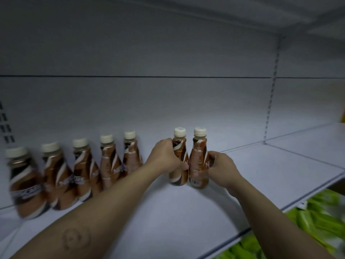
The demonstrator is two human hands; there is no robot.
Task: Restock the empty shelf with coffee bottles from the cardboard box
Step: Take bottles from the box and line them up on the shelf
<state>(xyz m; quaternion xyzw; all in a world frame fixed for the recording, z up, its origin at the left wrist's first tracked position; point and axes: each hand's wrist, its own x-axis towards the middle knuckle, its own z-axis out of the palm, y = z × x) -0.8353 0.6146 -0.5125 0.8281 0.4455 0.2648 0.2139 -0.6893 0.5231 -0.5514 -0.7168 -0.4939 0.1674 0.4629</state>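
the left hand (166, 156) is wrapping its fingers round the waist of one coffee bottle (178, 174), and the right hand (222, 167) is gripping a second bottle (198, 161) the same way. both are standing upright on the shelf (261, 174), side by side, just right of the row of five bottles (85, 171), with a gap between. they are looking like smooth, sleeved plastic, probably stiff and fairly heavy if full, though blur is hiding detail. the narrow waist below the cap is offering the surest hold, and the slick sleeve is risking a slip.
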